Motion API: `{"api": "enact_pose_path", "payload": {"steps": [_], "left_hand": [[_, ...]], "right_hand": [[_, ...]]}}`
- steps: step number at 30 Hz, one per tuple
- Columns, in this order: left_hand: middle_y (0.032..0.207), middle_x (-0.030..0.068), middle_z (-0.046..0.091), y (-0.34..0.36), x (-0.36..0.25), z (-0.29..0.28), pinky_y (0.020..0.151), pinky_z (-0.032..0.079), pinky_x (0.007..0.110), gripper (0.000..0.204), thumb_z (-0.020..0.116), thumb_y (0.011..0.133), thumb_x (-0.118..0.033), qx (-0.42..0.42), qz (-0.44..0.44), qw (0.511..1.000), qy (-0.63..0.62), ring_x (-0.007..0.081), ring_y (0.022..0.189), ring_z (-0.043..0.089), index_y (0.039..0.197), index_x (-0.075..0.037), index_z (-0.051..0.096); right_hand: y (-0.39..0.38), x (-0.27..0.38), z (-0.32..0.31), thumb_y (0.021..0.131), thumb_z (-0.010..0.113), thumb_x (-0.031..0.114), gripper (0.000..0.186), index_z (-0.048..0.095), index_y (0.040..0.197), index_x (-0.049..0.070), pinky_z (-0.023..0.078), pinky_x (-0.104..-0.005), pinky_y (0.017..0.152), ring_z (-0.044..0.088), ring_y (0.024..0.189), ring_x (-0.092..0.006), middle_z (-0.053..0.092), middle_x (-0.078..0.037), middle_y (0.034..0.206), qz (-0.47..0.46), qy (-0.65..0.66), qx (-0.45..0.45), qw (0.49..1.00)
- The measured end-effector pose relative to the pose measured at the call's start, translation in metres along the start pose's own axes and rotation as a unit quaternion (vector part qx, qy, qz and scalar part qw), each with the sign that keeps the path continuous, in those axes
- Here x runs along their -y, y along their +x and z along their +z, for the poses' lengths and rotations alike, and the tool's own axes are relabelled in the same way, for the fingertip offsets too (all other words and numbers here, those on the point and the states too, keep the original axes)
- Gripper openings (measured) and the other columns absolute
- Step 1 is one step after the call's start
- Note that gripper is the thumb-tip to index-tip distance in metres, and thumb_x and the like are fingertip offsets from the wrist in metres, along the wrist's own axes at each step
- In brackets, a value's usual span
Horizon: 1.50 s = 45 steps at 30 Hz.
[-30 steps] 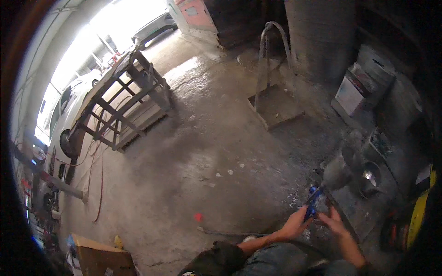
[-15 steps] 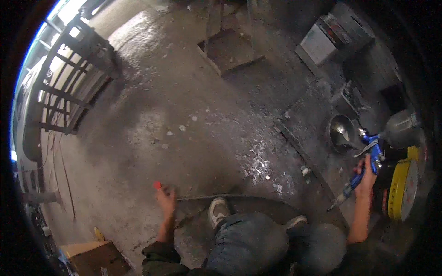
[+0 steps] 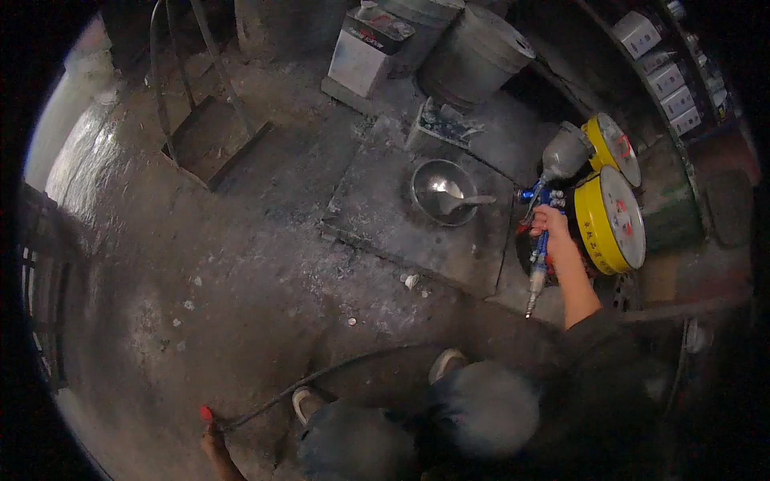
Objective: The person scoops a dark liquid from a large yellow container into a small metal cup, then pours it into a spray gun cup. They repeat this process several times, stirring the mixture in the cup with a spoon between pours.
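My right hand (image 3: pixel 548 223) is wrapped round the handle of a blue spray gun (image 3: pixel 539 242), held upright. A grey cup (image 3: pixel 565 152) sits on top of the gun, and a silver fitting ends its handle. At the lower left, my left hand (image 3: pixel 212 441) is closed on a small red piece (image 3: pixel 206 413), perhaps a cap; its kind is too small to tell. A dark hose (image 3: pixel 321 373) curves over the floor from beside that hand toward my feet. Left of the gun rests a metal bowl (image 3: pixel 423 200) with a pale scoop-like tool (image 3: pixel 473 200) in it.
Yellow-banded drums (image 3: pixel 591 228) stand right of the gun. Beyond the bowl are an open container (image 3: pixel 441 127), a white box (image 3: pixel 361 64) and a large bucket (image 3: pixel 473 60). A metal tray with tall handles (image 3: pixel 216 148) stands far left. Shelved boxes (image 3: pixel 674 92) line the right.
My view has swung right, bringing the drums and shelves further in. Both hands keep their holds; the spray gun now appears more upright beside the drums.
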<state>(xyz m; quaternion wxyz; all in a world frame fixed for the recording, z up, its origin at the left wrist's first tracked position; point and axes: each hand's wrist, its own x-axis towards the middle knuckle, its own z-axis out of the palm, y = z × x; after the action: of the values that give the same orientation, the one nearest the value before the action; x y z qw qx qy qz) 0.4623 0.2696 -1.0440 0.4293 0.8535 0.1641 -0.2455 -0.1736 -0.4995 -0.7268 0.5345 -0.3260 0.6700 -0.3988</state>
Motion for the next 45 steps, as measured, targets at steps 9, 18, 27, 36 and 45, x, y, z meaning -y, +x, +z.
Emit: {"api": "enact_pose_path", "payload": {"steps": [9,18,27,36,45], "left_hand": [[0.111,0.0093,0.065,-0.078,-0.116,0.031,0.078,0.047,0.037,0.046,0.064,0.092,-0.022,0.142,0.085,0.973,-0.159,0.0203,0.09,0.059,0.132,-0.001,0.054],[0.117,0.0107,0.063,-0.211,-0.306,0.148,0.083,0.048,0.033,0.058,0.064,0.092,-0.014,0.288,0.241,0.877,-0.299,0.0162,0.086,0.06,0.143,0.0,0.04],[0.09,0.0021,0.062,-0.384,-0.409,0.265,0.069,0.044,0.023,0.035,0.058,0.095,-0.016,0.542,0.377,0.75,-0.032,0.0098,0.078,0.055,0.126,0.001,0.054],[0.078,0.0151,0.064,-0.541,-0.48,0.308,0.065,0.049,0.036,0.033,0.058,0.098,-0.033,0.565,0.485,0.66,0.094,0.0229,0.071,0.064,0.113,-0.004,0.055],[0.072,0.0182,0.064,-0.563,-0.43,0.355,0.062,0.049,0.042,0.037,0.059,0.096,-0.037,0.553,0.481,0.677,0.071,0.0374,0.069,0.067,0.107,-0.002,0.055]], "right_hand": [[-0.005,-0.016,0.007,0.081,0.063,0.005,0.024,0.047,0.065,0.012,0.032,-0.0291,0.042,0.036,0.044,-0.0084,0.042,0.004,0.058,-0.027,0.04,-0.036,0.998],[0.005,-0.047,0.001,0.081,0.065,0.009,0.025,0.045,0.066,0.014,0.032,-0.0269,0.044,0.035,0.043,-0.0082,0.037,0.005,0.056,0.027,0.0,-0.002,1.0],[0.011,-0.074,-0.002,0.076,0.067,0.006,0.017,0.051,0.07,0.007,0.037,-0.0315,0.041,0.043,0.046,-0.0135,0.045,-0.001,0.06,0.033,0.009,0.009,0.999],[-0.01,-0.001,-0.01,0.079,0.065,0.006,0.019,0.049,0.069,0.01,0.037,-0.0299,0.043,0.038,0.043,-0.0113,0.041,0.002,0.057,-0.006,-0.013,-0.009,1.0],[-0.104,0.182,0.094,0.087,0.058,0.007,0.031,0.038,0.065,0.016,0.03,-0.0248,0.047,0.03,0.045,-0.0053,0.031,0.008,0.055,-0.125,0.344,0.13,0.922]]}}
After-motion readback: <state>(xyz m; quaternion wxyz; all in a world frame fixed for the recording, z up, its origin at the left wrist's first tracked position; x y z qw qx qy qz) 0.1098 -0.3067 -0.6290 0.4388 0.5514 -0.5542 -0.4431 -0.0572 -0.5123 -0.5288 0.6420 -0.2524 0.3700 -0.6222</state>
